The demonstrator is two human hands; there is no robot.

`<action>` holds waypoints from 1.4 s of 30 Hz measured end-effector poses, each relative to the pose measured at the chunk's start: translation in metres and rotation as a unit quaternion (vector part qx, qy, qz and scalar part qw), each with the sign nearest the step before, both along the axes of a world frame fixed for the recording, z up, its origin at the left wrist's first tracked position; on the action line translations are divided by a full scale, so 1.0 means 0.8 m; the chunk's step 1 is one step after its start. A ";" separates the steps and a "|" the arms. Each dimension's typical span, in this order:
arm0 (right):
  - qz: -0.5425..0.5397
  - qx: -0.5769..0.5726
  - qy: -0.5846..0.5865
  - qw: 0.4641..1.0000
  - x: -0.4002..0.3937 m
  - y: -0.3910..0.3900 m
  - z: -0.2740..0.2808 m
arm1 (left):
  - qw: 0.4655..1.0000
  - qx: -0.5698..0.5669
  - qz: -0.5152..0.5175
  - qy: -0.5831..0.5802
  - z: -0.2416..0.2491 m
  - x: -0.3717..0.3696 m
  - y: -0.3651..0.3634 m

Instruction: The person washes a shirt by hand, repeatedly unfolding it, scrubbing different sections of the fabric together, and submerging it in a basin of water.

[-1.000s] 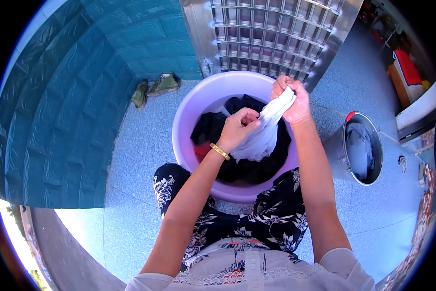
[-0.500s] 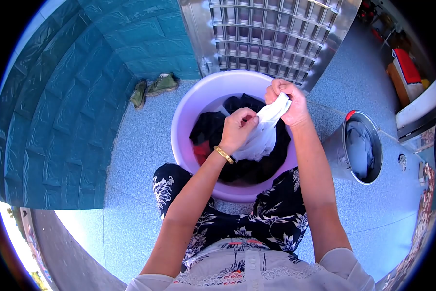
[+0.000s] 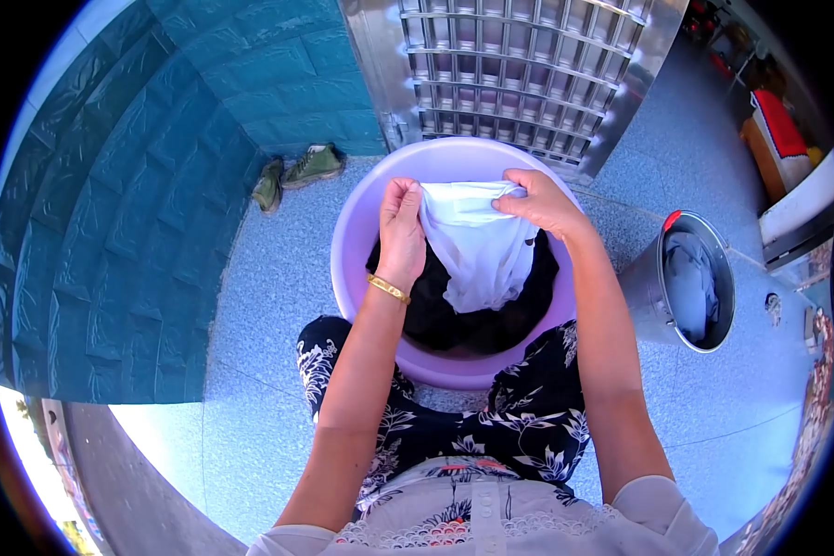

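A wet white garment [image 3: 477, 246] hangs spread between my two hands above a lilac plastic basin [image 3: 356, 232]. My left hand [image 3: 401, 225], with a gold bracelet on the wrist, grips the garment's left upper edge. My right hand [image 3: 539, 202] pinches its right upper edge. The cloth droops down over dark clothes [image 3: 435, 310] that lie soaking in the basin. The basin stands on the floor between my knees, which are covered by black trousers with a white flower print.
A metal bucket [image 3: 658, 296] with grey-blue cloth inside stands right of the basin. A pair of green shoes [image 3: 296, 169] lies at the foot of the teal wall. A metal grille door [image 3: 519, 65] is right behind the basin. Speckled blue floor surrounds everything.
My hands have moved apart, the left one up and to the left, and the bunched white garment is now stretched open between them.
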State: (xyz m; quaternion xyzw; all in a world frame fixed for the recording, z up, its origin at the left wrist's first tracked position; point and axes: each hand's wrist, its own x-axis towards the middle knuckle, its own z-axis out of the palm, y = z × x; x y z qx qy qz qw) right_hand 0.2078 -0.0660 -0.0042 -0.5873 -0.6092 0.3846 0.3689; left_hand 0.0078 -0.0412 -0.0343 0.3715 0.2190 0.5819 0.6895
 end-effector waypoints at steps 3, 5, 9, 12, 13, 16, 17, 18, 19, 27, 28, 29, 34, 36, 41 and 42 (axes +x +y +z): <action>-0.005 0.008 0.229 0.973 -0.009 0.001 0.003 | 0.997 -0.072 0.013 -0.031 0.006 0.014 -0.008; -0.017 0.028 0.269 0.963 -0.014 0.007 -0.007 | 0.997 -0.072 -0.002 -0.020 -0.002 0.018 -0.010; -0.018 0.067 0.337 0.939 -0.045 0.012 -0.014 | 0.987 -0.150 -0.018 -0.051 -0.007 0.027 -0.014; 0.070 0.184 0.203 0.959 -0.088 -0.010 -0.001 | 0.970 -0.195 -0.101 -0.103 -0.011 0.014 -0.014; 0.099 0.255 0.092 0.958 -0.110 -0.030 0.006 | 0.958 -0.193 -0.169 -0.130 -0.012 0.006 -0.015; 0.049 0.335 -0.060 0.939 -0.132 -0.031 -0.028 | 0.867 0.002 -0.362 -0.342 -0.090 0.029 0.013; -0.032 0.350 -0.099 0.931 -0.134 -0.024 -0.049 | 0.928 -0.144 -0.250 -0.236 -0.069 0.037 -0.008; -0.088 0.363 -0.108 0.921 -0.109 0.001 -0.057 | 0.945 -0.276 -0.126 -0.118 -0.050 0.043 -0.022; -0.139 0.343 -0.133 0.919 -0.090 0.017 -0.066 | 0.950 -0.269 -0.140 -0.070 -0.050 0.044 -0.027; -0.056 0.385 -0.121 0.913 -0.162 -0.044 -0.049 | 0.882 -0.025 -0.381 -0.277 -0.103 -0.002 0.035; -0.021 0.392 -0.130 0.910 -0.164 -0.051 -0.052 | 0.881 -0.029 -0.381 -0.279 -0.111 0.002 0.029; -0.049 0.372 -0.154 0.914 -0.152 -0.039 -0.056 | 0.921 -0.088 -0.296 -0.236 -0.119 0.006 0.019; -0.193 0.312 -0.121 0.923 -0.098 0.012 -0.075 | 0.948 -0.289 -0.131 -0.017 -0.043 0.044 -0.029; -0.207 0.346 -0.107 0.909 -0.109 0.004 -0.066 | 0.952 -0.274 -0.128 -0.045 -0.063 0.038 -0.018; -0.062 0.415 -0.099 0.902 -0.163 -0.051 -0.054 | 0.963 -0.170 -0.148 -0.149 -0.107 0.006 0.001; -0.080 0.384 -0.066 0.917 -0.150 -0.038 -0.059 | 0.978 -0.060 -0.172 -0.103 -0.130 0.008 0.006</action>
